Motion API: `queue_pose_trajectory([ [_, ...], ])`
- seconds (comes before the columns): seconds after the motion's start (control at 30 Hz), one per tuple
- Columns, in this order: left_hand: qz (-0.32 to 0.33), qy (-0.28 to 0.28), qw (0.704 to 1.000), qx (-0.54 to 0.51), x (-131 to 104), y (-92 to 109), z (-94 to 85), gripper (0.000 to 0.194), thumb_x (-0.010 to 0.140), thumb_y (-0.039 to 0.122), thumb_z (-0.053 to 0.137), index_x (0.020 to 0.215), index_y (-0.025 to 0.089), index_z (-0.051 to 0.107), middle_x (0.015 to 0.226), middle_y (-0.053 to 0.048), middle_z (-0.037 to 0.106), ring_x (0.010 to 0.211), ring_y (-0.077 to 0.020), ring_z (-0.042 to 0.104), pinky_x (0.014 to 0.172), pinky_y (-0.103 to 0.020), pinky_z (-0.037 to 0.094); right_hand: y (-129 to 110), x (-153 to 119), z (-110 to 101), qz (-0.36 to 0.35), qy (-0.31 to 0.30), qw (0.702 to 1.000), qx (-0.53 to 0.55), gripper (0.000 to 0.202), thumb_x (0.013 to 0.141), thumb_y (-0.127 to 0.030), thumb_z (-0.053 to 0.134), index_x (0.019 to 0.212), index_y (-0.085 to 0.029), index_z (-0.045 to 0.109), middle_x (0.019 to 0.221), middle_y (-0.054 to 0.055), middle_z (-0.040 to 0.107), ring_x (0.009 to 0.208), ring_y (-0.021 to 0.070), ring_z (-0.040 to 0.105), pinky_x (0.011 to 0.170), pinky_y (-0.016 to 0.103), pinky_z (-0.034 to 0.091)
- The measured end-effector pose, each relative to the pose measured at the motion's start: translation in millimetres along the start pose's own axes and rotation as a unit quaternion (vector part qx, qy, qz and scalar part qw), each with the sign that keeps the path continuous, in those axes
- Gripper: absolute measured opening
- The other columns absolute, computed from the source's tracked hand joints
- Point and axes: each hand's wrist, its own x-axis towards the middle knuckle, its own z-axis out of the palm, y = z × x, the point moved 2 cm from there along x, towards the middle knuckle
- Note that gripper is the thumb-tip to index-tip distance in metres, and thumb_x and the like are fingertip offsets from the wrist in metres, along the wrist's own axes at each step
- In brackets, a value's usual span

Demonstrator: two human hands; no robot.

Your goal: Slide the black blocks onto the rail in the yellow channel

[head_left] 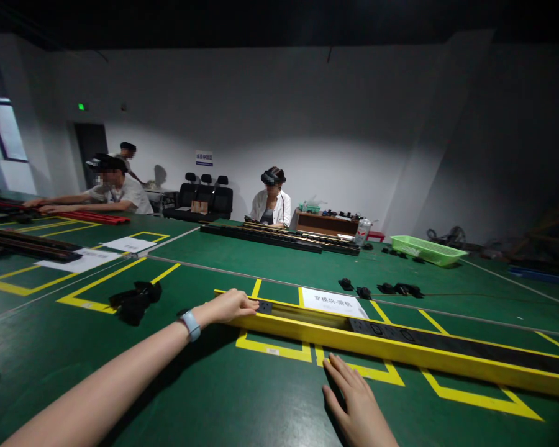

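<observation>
A long yellow rail (pixel 326 329) with an open channel lies across the green table in front of me. At its left end my left hand (pixel 231 306), with a light blue watch band (pixel 192 325) on the wrist, curls over the channel. Its fingertips grip a small black socket module (pixel 265 307) sitting inside the channel. Farther right, more black socket modules (pixel 382 331) fill the channel, with a bare stretch between them and the held one. My right hand (pixel 351 397) holds nothing; its fingers are stretched out over the table, on the near side of the rail and apart from it.
Black parts (pixel 137 301) are piled at the left, and several more (pixel 386 289) lie beyond the rail. A printed sheet (pixel 333 301) touches the rail's far side. Farther back are a green basket (pixel 428 251), dark rails (pixel 279 239) and co-workers (pixel 272 202) at the tables.
</observation>
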Motion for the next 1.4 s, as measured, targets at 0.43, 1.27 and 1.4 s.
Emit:
queue_pose_trajectory([
  [0.43,0.060,-0.093,0.994,0.023,16.1,3.7,17.6,0.035,0.085,0.047,0.051,0.109,0.029,0.069,0.113,-0.001,0.066,0.105,-0.0238,0.063,0.087,-0.026,0.044,-1.7,0.3,-2.2,0.002,-0.015,1.000,-0.004,0.051,0.089,-0.039,0.037,0.132,-0.015,0.051,0.141,0.008,0.041,0.132,0.0270,0.036,0.110,0.049,0.028],
  [1.27,0.095,-0.148,0.984,0.042,39.2,31.6,44.4,0.038,0.090,0.046,0.044,0.110,0.025,0.069,0.122,-0.002,0.061,0.112,-0.0239,0.058,0.089,-0.027,0.045,-0.9,1.3,-0.6,0.009,-0.017,1.000,-0.006,0.051,0.088,-0.040,0.038,0.131,-0.016,0.052,0.141,0.008,0.042,0.132,0.0269,0.036,0.111,0.048,0.028],
  [1.4,0.092,-0.144,0.985,0.032,43.6,34.1,51.4,0.039,0.089,0.047,0.045,0.115,0.027,0.066,0.123,-0.001,0.059,0.113,-0.0230,0.058,0.091,-0.027,0.044,-1.2,1.3,-1.3,0.011,-0.022,1.000,-0.013,0.051,0.088,-0.040,0.037,0.132,-0.016,0.051,0.141,0.008,0.041,0.132,0.0265,0.036,0.111,0.047,0.027],
])
